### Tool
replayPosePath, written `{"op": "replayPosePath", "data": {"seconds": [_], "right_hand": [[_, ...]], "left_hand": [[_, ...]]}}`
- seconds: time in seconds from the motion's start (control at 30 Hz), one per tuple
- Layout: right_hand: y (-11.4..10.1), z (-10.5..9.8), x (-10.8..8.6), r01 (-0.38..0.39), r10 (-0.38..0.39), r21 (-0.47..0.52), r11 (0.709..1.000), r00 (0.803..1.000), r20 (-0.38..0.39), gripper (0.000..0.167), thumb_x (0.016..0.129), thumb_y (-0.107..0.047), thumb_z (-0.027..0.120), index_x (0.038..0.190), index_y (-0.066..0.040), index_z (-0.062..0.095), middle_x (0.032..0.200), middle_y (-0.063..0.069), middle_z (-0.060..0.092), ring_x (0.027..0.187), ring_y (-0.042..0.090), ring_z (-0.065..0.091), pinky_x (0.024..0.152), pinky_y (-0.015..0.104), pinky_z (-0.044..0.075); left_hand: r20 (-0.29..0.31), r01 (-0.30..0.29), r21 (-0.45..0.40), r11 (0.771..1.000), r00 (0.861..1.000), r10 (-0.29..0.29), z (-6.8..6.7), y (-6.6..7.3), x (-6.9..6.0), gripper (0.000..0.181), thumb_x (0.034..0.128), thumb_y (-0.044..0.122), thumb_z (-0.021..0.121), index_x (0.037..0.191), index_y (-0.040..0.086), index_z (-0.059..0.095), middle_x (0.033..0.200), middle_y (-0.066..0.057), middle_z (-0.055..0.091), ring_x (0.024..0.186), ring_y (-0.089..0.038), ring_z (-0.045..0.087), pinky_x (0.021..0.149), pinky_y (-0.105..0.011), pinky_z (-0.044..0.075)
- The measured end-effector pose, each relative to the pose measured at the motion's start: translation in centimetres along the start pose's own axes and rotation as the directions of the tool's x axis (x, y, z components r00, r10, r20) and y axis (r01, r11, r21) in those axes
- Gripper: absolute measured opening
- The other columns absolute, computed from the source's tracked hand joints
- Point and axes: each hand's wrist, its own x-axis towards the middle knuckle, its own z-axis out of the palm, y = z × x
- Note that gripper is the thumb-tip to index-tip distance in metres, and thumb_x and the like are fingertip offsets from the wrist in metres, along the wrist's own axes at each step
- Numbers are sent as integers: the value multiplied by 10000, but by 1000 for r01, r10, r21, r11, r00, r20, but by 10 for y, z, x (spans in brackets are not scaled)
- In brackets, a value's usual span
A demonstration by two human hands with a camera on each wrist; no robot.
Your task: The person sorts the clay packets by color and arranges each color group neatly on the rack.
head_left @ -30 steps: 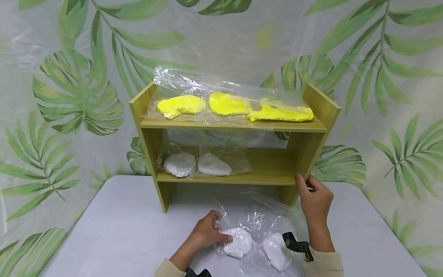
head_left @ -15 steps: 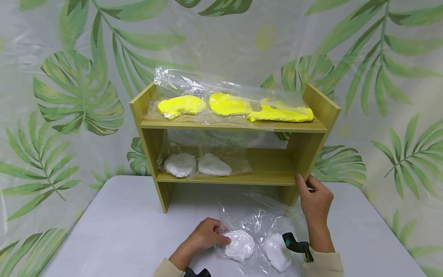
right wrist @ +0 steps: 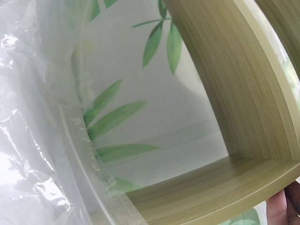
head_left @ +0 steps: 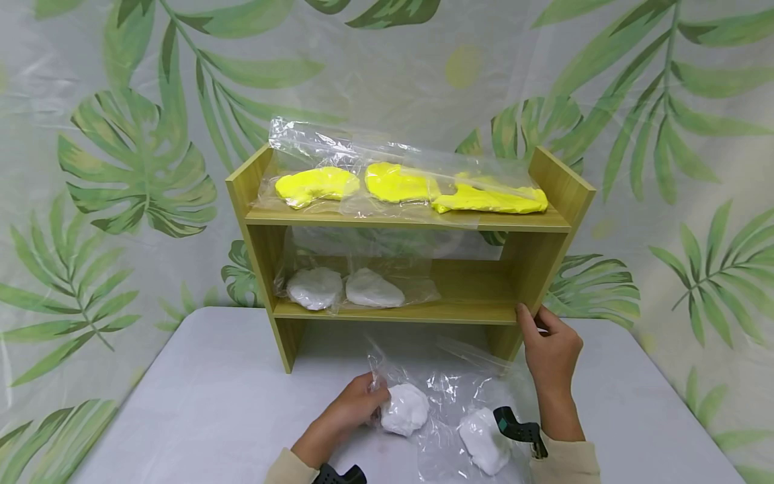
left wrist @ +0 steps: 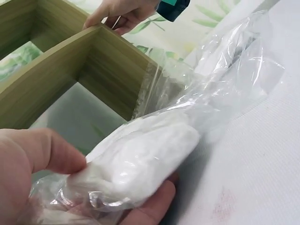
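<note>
My left hand (head_left: 352, 406) pinches a clear plastic bag with a white clay-like lump (head_left: 405, 409) in it, low in front of the shelf. In the left wrist view the thumb lies on top of the bagged lump (left wrist: 145, 159), with fingers beneath. Beside it, a second bagged white lump (head_left: 485, 440) lies on the table, partly behind the right wrist's camera mount. My right hand (head_left: 553, 349) grips the front edge of the right side panel of the wooden shelf (head_left: 393, 314), near its lower board. Only some right fingertips (right wrist: 277, 208) show in the right wrist view.
On the top board lie bagged yellow lumps (head_left: 402, 183). Two bagged white lumps (head_left: 314, 288) sit on the left of the lower board. The shelf stands on a white-covered table (head_left: 199, 403) before a leaf-patterned cloth (head_left: 387, 74).
My left hand dips slightly, then moves left and up, drawing the bagged lump away from the one beside it. The right hand stays on the shelf's panel.
</note>
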Motion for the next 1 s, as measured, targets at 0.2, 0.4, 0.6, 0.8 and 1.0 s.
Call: {"op": "replayPosePath", "data": {"seconds": [0.2,0.4,0.6,0.8,1.0], "right_hand": [[0,0,-1,-6,6,-3,1000,1000,7,267,893,-288,689,973,-47,768,829,104,731,689,-154,532,577,44,424],[-1,0,0,-5,5,-3,1000,1000,8,269,893,-292,690,965,-45,769,824,103,730,690,-145,534,576,46,423],[-1,0,0,-1,2,-6,1000,1000,7,270,894,-293,689,963,-45,769,821,105,730,688,-149,529,575,43,421],[-1,-1,-1,-1,1,-1,1000,1000,9,278,896,-297,685,971,-42,767,832,109,731,694,-151,529,580,41,423],[0,0,-1,-2,2,0,1000,1000,7,277,895,-296,686,977,-44,767,838,109,731,693,-155,529,578,42,424]], "left_hand": [[-9,56,-120,991,998,-58,-4,-3,2,325,917,166,540,1149,-60,503,795,-32,552,667,-113,538,581,-239,469],[20,102,-193,976,995,-100,-6,-2,3,509,850,179,723,1246,-29,481,867,-70,622,695,-121,615,613,-249,513],[45,71,-189,979,997,-63,-5,1,2,593,816,93,755,1317,-19,459,1036,-110,608,752,-136,617,655,-261,519],[77,9,-171,985,997,4,-2,9,0,565,801,46,746,1310,38,501,1096,-95,607,786,-151,597,662,-270,496],[97,-35,-183,983,994,53,0,23,-7,586,806,43,742,1336,56,493,1090,-91,626,867,-176,614,716,-285,500]]}}
